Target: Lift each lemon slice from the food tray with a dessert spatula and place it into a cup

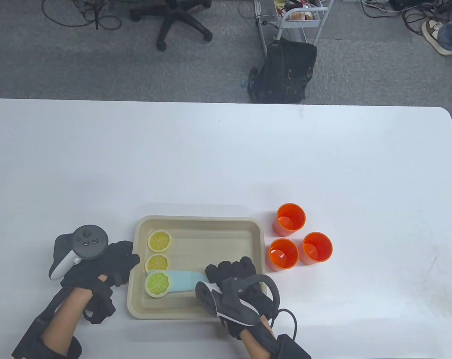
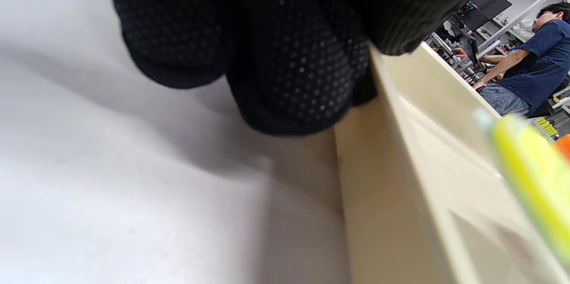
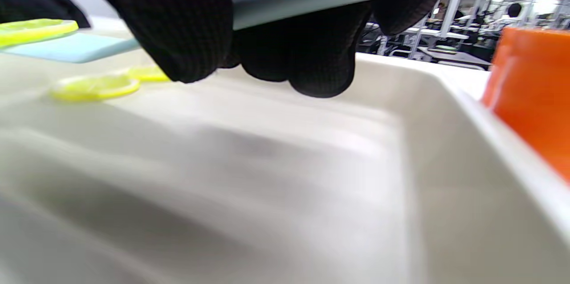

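A beige food tray holds three lemon slices in a column on its left side. The two far slices are yellow and lie flat on the tray floor. The nearest, greener slice sits on the light blue blade of the dessert spatula. My right hand grips the spatula's handle over the tray's right half; in the right wrist view the blade carries that slice a little above the floor. My left hand holds the tray's left rim, its fingers against the outer wall.
Three orange cups stand upright just right of the tray, the nearest one close to its rim. A black bag and an office chair stand on the floor beyond the table's far edge.
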The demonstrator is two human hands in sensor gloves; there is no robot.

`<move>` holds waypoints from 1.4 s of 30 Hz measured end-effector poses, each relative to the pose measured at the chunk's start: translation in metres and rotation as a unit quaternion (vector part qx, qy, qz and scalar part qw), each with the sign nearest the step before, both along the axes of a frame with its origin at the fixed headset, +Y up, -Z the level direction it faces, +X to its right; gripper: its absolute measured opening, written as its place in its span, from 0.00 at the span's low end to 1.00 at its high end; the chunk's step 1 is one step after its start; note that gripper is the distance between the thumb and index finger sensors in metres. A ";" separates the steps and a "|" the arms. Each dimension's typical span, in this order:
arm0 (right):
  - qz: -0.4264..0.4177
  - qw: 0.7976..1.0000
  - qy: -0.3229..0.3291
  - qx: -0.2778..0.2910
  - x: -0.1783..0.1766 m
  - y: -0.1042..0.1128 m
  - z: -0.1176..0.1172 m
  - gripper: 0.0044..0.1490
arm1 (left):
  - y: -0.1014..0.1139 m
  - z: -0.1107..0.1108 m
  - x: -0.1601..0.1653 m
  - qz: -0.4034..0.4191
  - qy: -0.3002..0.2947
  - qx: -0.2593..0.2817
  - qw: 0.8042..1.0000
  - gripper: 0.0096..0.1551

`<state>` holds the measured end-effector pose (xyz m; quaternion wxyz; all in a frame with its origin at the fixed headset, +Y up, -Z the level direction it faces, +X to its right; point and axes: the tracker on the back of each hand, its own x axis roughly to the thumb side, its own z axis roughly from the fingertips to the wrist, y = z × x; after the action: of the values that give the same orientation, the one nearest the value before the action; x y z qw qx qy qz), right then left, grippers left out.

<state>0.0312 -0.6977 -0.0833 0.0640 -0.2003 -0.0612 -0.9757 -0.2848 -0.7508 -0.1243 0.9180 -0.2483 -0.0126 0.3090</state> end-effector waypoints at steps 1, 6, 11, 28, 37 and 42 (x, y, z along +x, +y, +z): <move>-0.011 1.000 -0.012 0.004 0.006 0.004 -0.001 0.34 | 0.000 0.000 0.000 0.000 0.000 0.000 1.000 0.35; -0.042 0.995 -0.075 0.041 0.037 0.023 -0.007 0.34 | 0.000 0.000 0.000 0.000 0.000 -0.002 1.000 0.35; -0.051 0.986 -0.144 0.069 0.068 0.033 -0.012 0.34 | 0.000 0.000 0.000 0.002 -0.001 -0.005 1.000 0.35; -0.127 0.894 -0.422 0.085 0.193 0.033 -0.020 0.34 | -0.001 0.001 0.000 0.008 -0.002 -0.014 1.000 0.34; -0.141 0.850 -0.498 0.095 0.204 0.025 -0.020 0.34 | -0.001 0.000 0.000 0.009 -0.003 -0.015 1.000 0.34; -0.159 0.834 -0.518 0.110 0.208 0.022 -0.020 0.33 | -0.002 0.000 0.000 0.009 -0.003 -0.014 1.000 0.34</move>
<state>0.2391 -0.6753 -0.1033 -0.1109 0.3355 0.0551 -0.9339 -0.2850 -0.7525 -0.1240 0.9113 -0.2624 -0.0136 0.3170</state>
